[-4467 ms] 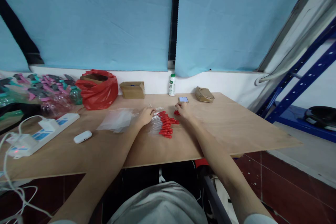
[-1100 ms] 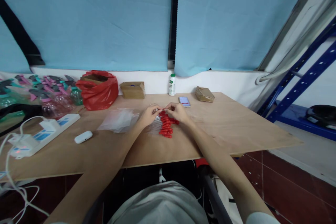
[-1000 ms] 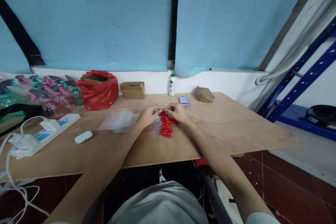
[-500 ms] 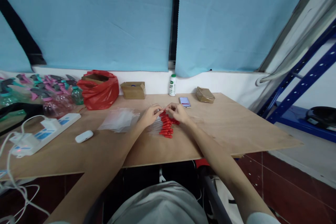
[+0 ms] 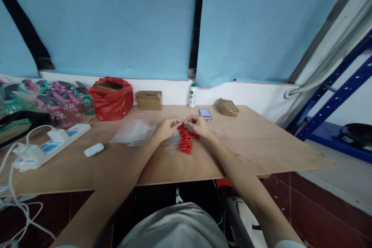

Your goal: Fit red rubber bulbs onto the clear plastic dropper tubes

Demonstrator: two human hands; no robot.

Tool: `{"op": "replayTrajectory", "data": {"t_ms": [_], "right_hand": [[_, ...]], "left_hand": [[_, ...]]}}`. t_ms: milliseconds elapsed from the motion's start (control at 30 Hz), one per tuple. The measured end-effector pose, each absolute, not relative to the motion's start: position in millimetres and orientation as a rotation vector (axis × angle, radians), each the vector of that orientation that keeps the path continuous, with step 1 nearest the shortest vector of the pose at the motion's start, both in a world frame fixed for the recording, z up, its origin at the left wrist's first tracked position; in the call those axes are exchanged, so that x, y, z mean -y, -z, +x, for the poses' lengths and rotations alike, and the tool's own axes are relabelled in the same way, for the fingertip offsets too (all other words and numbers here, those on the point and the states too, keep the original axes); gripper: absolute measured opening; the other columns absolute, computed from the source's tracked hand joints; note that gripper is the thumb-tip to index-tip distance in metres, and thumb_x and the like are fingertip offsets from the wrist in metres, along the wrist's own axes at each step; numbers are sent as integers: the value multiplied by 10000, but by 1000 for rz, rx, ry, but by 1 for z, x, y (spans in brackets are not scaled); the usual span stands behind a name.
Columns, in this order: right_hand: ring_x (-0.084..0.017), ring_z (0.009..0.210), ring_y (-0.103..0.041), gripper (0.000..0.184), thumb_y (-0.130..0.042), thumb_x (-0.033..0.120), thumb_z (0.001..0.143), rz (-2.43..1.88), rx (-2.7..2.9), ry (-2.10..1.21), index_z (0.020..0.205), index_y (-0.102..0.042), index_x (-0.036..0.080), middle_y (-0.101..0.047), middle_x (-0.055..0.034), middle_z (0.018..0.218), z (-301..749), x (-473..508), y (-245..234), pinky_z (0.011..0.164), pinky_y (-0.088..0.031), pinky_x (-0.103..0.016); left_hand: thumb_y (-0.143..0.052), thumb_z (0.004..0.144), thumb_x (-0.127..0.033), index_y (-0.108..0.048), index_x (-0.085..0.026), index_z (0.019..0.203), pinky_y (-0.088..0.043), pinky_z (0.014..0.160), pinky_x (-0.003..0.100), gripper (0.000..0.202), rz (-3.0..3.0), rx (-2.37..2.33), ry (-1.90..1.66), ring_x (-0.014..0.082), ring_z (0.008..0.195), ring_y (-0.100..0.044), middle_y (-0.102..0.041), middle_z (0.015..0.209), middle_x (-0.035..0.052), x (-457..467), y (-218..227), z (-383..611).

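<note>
Red-capped droppers (image 5: 185, 142), hands (image 5: 183, 126) still pinching together

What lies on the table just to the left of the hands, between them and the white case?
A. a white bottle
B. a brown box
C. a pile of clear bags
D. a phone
C: the clear bags lie on the table left of the left hand, with the white case further left; the phone, box and bottle sit toward the back.
</note>
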State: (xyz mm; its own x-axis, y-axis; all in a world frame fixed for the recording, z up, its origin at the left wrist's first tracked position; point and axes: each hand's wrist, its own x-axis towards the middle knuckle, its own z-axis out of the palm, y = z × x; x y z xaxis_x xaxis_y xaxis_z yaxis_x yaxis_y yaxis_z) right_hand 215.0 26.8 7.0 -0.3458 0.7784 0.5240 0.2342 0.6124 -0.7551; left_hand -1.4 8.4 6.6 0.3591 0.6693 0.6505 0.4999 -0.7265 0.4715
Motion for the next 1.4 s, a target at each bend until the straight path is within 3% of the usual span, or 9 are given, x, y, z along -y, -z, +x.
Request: {"op": "replayTrajectory", "data": {"t_ms": [200, 500, 833, 1067, 1167, 1300, 1400], "right_hand": [[-156, 708, -631, 235, -693, 383, 857, -834, 1881, -632, 942, -737, 169, -743, -42, 840, 213, -25, -9, 704, -500, -270], [-163, 702, -625, 190, -660, 344, 904, -830, 2018, -469, 942, -757, 185, -746, -44, 843, 216, -23, -11, 677, -467, -263], [-219, 858, -629, 166, -623, 313, 955, -777, 2067, -295, 956, -756, 215, -748, -69, 929, 214, -11, -21, 815, -458, -323], [-232, 960, -625, 218, -575, 348, 996, -625, 2042, -275, 1042, -744, 219, -743, -76, 994, 194, 13, -34, 913, -466, -354], [-228, 937, -632, 216, -575, 344, 993, -673, 1970, -228, 1030, -741, 211, -747, -79, 1006, 199, 6, -31, 890, -477, -360], [-188, 783, -647, 211, -617, 349, 953, -760, 1836, -296, 1019, -731, 183, -751, -73, 975, 215, -15, -21, 764, -504, -322], [-175, 744, -654, 231, -629, 364, 934, -798, 1793, -379, 1015, -737, 177, -757, -67, 933, 219, -22, -16, 733, -511, -307]], "left_hand": [[-540, 965, -438, -757, -228, 991, -443, 685, 277, 303, 2340, -1189, -1263, 163, 711, -567, -701, 847, 28, -7, -8, -1], [-662, 867, -443, -800, -232, 974, -490, 688, 288, 274, 2125, -1197, -1257, 182, 714, -628, -764, 862, 38, -22, 5, -1], [-734, 819, -430, -794, -210, 969, -510, 868, 343, 273, 1910, -1043, -1253, 220, 924, -684, -775, 1014, 77, -24, 5, -5], [-682, 837, -379, -750, -185, 836, -515, 808, 320, 205, 1857, -1090, -1328, 208, 838, -671, -745, 848, 35, -24, 10, 0], [-654, 867, -383, -735, -159, 886, -507, 835, 305, 239, 1840, -1025, -1434, 193, 851, -668, -746, 918, 58, -20, 2, 1], [-688, 871, -420, -680, -181, 1215, -508, 843, 286, 419, 1822, -981, -1467, 173, 889, -669, -741, 1036, 70, -16, -6, 2], [-639, 907, -479, -736, -188, 1143, -501, 918, 310, 388, 1868, -994, -1426, 200, 978, -674, -745, 1112, 87, -14, -7, 5]]}}
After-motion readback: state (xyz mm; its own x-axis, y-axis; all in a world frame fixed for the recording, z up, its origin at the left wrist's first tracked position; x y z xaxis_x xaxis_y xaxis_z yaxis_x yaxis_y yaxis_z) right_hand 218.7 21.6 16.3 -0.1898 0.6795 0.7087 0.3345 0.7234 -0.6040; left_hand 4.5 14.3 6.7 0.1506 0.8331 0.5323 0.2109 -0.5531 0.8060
